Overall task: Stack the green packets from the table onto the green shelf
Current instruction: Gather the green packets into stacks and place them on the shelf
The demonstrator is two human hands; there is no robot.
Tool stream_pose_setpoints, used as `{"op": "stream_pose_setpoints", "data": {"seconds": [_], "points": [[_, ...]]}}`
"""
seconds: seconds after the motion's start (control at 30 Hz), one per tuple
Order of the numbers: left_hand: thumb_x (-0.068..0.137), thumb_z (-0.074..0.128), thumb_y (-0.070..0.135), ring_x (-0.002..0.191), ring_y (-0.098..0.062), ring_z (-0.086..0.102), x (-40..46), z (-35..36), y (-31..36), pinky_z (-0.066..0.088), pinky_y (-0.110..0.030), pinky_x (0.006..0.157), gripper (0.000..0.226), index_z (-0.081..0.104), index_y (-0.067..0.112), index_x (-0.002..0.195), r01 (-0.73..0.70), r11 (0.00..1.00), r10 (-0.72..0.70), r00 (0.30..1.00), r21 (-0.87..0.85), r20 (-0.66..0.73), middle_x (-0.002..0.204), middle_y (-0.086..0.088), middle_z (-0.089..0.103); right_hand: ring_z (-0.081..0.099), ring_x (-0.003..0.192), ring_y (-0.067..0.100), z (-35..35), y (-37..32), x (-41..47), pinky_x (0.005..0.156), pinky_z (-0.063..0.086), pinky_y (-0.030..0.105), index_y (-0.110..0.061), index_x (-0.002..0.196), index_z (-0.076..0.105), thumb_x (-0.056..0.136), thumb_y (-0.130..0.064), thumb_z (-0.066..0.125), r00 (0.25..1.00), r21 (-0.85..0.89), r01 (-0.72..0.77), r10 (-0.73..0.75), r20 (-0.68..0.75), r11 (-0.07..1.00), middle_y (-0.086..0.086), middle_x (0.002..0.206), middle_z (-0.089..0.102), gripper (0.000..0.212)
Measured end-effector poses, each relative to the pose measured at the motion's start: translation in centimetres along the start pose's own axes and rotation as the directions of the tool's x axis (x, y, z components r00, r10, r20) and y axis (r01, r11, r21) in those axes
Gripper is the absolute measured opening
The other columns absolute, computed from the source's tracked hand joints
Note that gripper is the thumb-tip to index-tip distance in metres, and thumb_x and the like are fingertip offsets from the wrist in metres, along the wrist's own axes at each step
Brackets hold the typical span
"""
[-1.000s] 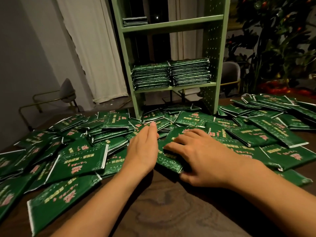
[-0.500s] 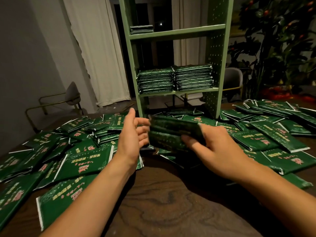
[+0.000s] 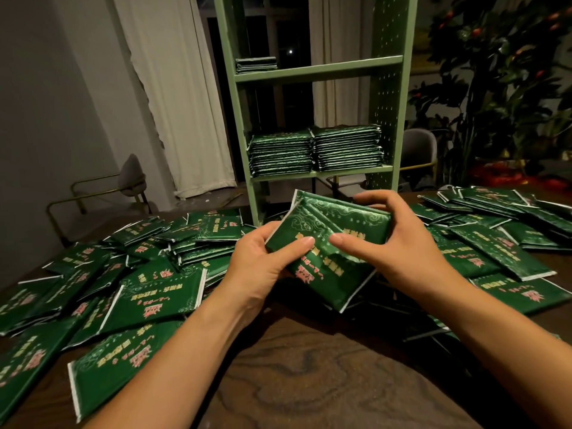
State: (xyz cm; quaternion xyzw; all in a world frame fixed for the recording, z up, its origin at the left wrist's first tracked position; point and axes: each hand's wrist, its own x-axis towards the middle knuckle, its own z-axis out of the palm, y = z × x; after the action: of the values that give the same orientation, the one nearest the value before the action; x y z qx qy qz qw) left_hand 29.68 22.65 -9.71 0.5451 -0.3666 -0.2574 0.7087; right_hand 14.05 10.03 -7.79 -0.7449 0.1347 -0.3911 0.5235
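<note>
Both hands hold a fanned bundle of green packets (image 3: 332, 239) above the table, tilted toward me. My left hand (image 3: 263, 267) grips its left edge with the thumb on top. My right hand (image 3: 393, 246) grips the right side, thumb on the face and fingers curled over the far edge. Behind stands the green shelf (image 3: 318, 174); its lower board carries two neat stacks of packets (image 3: 315, 151), and a small stack (image 3: 256, 64) lies on the upper board. Several loose packets (image 3: 148, 292) cover the table on the left, and more packets (image 3: 501, 243) lie on the right.
The dark wooden table (image 3: 303, 376) shows bare wood in front of me. A chair (image 3: 123, 187) stands at the left by the curtain and another chair (image 3: 418, 153) behind the shelf. A large plant (image 3: 507, 82) fills the right background.
My hands gathered packets from the pile, lifted them off the table and now hold them together, turned face up toward me. The camera has tilted slightly upward.
</note>
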Motion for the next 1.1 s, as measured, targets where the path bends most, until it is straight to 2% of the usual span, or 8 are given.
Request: {"op": "stream_pose_setpoints", "data": {"seconds": [0.1,0.23,0.37,0.47,0.53,0.67,0.8,1.1], "points": [[0.062,0.086,0.015,0.087,-0.030,0.073,0.0,0.3,0.4,0.061,-0.038,0.075,0.046,0.073,0.009,0.106,-0.003,1.000,0.003,1.000,-0.016,-0.028,0.101,-0.018,0.076,0.070,0.098,0.002,-0.5,0.0,0.1,0.081,0.057,0.019,-0.027,0.123,0.060,0.062,-0.030,0.089,0.997,-0.107,0.071,-0.069,0.018,0.992,-0.011,0.113,0.069,0.067],[0.070,0.084,0.023,0.095,-0.035,0.072,0.1,0.7,0.8,0.058,-0.051,0.089,0.056,0.068,0.002,0.119,0.059,0.972,-0.081,0.993,-0.228,-0.085,0.112,-0.026,0.072,0.071,0.097,0.005,0.4,0.1,-0.1,0.082,0.058,0.023,-0.017,0.116,0.066,0.085,-0.015,0.076,0.979,-0.070,0.107,-0.093,0.180,0.992,-0.007,0.106,0.075,0.032],[0.100,0.058,0.030,0.100,-0.026,0.073,-0.5,1.8,0.3,0.057,-0.040,0.088,0.030,0.069,0.007,0.117,0.051,0.997,-0.055,0.996,-0.052,-0.068,0.107,-0.010,0.077,0.066,0.089,0.006,2.0,0.0,-1.2,0.084,0.053,0.036,-0.024,0.096,0.067,0.105,-0.045,0.041,0.935,-0.256,0.156,-0.059,0.351,0.954,-0.009,0.094,0.071,0.034],[0.099,0.057,0.047,0.104,-0.019,0.071,-0.5,2.1,-0.1,0.054,-0.042,0.093,0.031,0.066,0.022,0.115,-0.059,0.980,0.072,0.995,0.192,-0.064,0.106,0.004,0.076,0.049,0.067,0.014,2.0,0.4,-1.0,0.070,0.046,0.046,-0.019,0.076,0.048,0.092,-0.078,0.028,0.980,-0.491,0.168,-0.094,0.173,0.854,-0.005,0.071,0.053,0.064],[0.096,0.062,0.042,0.104,-0.023,0.072,-0.6,1.8,-0.2,0.056,-0.049,0.092,0.026,0.062,0.025,0.116,-0.107,0.963,0.112,0.994,0.246,-0.006,0.109,0.000,0.075,0.048,0.063,0.011,1.4,0.5,-0.4,0.066,0.045,0.039,-0.020,0.081,0.051,0.084,-0.082,0.043,0.996,-0.393,0.092,-0.087,0.030,0.915,-0.004,0.070,0.053,0.062],[0.071,0.091,0.019,0.084,-0.034,0.075,-1.0,1.4,-0.1,0.061,-0.054,0.080,0.057,0.051,0.024,0.110,-0.119,0.935,0.077,0.988,0.333,0.137,0.094,-0.008,0.077,0.064,0.075,0.011,0.6,0.5,0.4,0.070,0.050,0.031,-0.018,0.090,0.066,0.075,-0.053,0.076,0.993,-0.157,-0.023,0.041,0.108,0.987,0.002,0.085,0.071,0.040],[0.062,0.095,0.008,0.087,-0.021,0.076,-1.0,1.4,-0.2,0.062,-0.040,0.080,0.073,0.052,0.027,0.118,-0.123,0.931,0.101,0.992,0.345,0.082,0.096,0.000,0.078,0.067,0.073,0.006,0.0,0.9,0.6,0.066,0.052,0.020,-0.014,0.090,0.071,0.085,-0.015,0.076,0.991,-0.076,-0.004,0.015,0.134,0.997,0.000,0.081,0.075,0.008],[0.065,0.087,0.008,0.102,-0.032,0.073,-0.9,1.1,-0.2,0.059,-0.046,0.090,0.055,0.067,0.006,0.115,0.112,0.993,-0.108,0.989,-0.033,0.101,0.110,-0.015,0.076,0.074,0.084,0.015,-0.6,1.5,0.8,0.071,0.057,0.029,-0.012,0.098,0.071,0.090,-0.018,0.072,0.999,0.014,-0.007,0.008,-0.053,1.000,0.002,0.092,0.077,0.010]]}}
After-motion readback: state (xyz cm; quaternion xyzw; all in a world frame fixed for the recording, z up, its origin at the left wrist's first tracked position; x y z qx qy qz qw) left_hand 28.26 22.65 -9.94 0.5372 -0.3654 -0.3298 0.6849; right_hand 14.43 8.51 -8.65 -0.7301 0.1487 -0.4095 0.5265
